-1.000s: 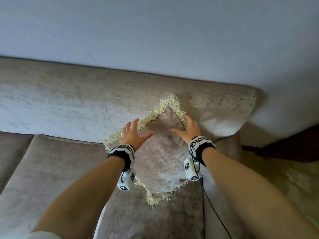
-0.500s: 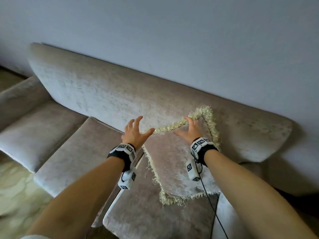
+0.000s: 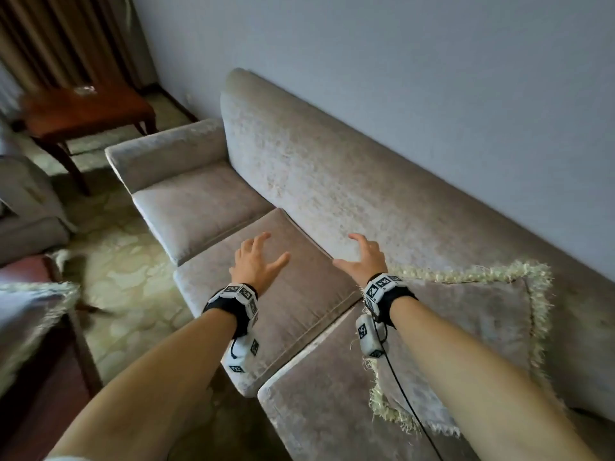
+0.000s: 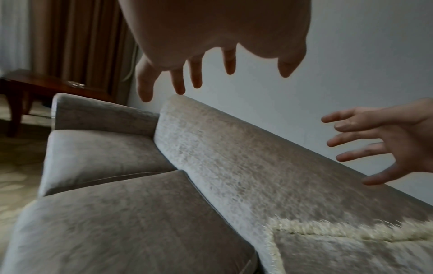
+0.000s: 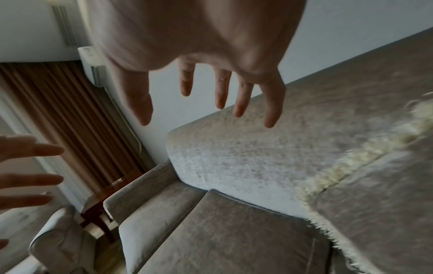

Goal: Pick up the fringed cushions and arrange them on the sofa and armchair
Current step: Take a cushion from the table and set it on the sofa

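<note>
A grey fringed cushion with a cream fringe leans against the backrest at the right end of the sofa. Nothing holds it; it also shows in the left wrist view as the fringed cushion and in the right wrist view as the fringed cushion. My left hand and right hand hover empty over the middle seat, fingers spread. The right hand is just left of the cushion's top corner. A second fringed cushion lies blurred at the left edge.
A grey armchair stands to the left across patterned carpet. A dark wooden side table sits beyond the sofa's left armrest, before brown curtains. A dark wooden surface lies under the second cushion.
Both hands have come off the cushion and moved left over the middle seat. The cushion stays leaning on the backrest. The view has swung left, showing the whole sofa.
</note>
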Action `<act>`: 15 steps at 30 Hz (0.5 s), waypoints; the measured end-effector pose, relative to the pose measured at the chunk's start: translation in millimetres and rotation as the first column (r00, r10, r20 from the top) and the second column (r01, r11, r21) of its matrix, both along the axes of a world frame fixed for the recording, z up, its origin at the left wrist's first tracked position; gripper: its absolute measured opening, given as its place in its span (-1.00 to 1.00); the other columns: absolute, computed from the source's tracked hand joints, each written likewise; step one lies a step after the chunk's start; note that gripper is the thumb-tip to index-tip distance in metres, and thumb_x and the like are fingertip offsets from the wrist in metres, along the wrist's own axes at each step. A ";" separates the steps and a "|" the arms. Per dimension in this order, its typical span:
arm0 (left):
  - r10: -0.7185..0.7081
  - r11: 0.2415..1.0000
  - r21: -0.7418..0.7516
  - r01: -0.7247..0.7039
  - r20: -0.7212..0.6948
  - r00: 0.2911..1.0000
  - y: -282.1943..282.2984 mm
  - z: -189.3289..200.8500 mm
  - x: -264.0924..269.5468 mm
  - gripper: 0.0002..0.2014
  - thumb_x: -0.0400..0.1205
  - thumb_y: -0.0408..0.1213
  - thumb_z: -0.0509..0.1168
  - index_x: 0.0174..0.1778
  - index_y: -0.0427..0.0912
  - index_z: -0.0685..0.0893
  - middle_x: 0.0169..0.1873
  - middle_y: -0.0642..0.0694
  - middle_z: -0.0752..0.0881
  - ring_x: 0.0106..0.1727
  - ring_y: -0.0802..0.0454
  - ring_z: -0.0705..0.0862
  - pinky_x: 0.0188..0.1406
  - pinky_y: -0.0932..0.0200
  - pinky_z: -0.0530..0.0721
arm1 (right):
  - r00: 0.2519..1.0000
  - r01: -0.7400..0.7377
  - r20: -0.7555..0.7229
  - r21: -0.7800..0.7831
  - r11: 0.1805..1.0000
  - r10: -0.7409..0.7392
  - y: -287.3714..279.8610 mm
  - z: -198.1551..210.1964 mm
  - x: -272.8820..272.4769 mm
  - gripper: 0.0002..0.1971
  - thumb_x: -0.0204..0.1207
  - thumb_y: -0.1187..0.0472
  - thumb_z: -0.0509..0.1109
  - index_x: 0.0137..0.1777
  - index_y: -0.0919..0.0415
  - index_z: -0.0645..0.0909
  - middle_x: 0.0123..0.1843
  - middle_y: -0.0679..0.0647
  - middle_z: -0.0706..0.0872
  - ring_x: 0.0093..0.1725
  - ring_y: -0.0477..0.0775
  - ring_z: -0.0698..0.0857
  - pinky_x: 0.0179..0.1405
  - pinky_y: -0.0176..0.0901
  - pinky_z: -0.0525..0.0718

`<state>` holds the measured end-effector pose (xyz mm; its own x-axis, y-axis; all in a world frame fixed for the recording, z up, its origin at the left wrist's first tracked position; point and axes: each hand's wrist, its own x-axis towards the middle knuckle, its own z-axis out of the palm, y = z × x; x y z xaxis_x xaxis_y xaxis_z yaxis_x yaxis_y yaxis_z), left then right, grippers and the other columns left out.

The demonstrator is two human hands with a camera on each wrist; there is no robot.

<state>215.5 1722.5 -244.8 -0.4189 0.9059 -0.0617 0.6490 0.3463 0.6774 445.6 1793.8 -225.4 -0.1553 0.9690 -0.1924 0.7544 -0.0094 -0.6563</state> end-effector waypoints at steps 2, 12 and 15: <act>0.038 0.999 0.005 -0.038 0.028 0.999 -15.7 -7.3 -41.7 -0.31 0.50 0.32 0.31 0.53 0.17 0.36 0.53 -0.16 0.38 0.54 -0.20 0.34 0.42 -0.40 0.39 | 0.999 -0.041 0.022 0.001 0.999 0.041 -6.6 1.0 -43.3 -0.32 0.43 -0.10 0.54 0.52 -0.13 0.36 0.52 0.16 0.35 0.51 0.29 0.34 0.31 0.04 0.47; 0.219 0.975 0.018 -0.223 0.118 0.969 -86.0 -26.2 -225.4 -0.31 0.50 0.26 0.36 0.53 0.15 0.37 0.51 -0.18 0.37 0.53 -0.18 0.34 0.46 -0.28 0.41 | 0.959 -0.256 0.126 -0.012 0.967 0.256 -38.7 3.1 -243.5 -0.31 0.47 -0.06 0.53 0.56 -0.11 0.34 0.50 0.10 0.38 0.43 0.16 0.47 0.18 -0.12 0.45; 0.330 0.943 -0.009 -0.331 0.105 0.938 -116.9 -28.6 -269.9 -0.31 0.49 0.27 0.35 0.53 0.18 0.35 0.51 -0.15 0.37 0.52 -0.17 0.35 0.45 -0.26 0.42 | 0.937 -0.329 0.109 -0.047 0.943 0.333 -49.1 1.3 -301.0 -0.31 0.48 0.04 0.55 0.57 0.00 0.36 0.49 0.14 0.36 0.45 0.17 0.47 0.19 -0.20 0.40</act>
<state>-54.5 1605.6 -273.5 -0.6869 0.7179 -0.1131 0.4252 0.5233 0.7385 144.6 1744.7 -224.1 -0.4418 0.8606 -0.2532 0.7876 0.2370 -0.5688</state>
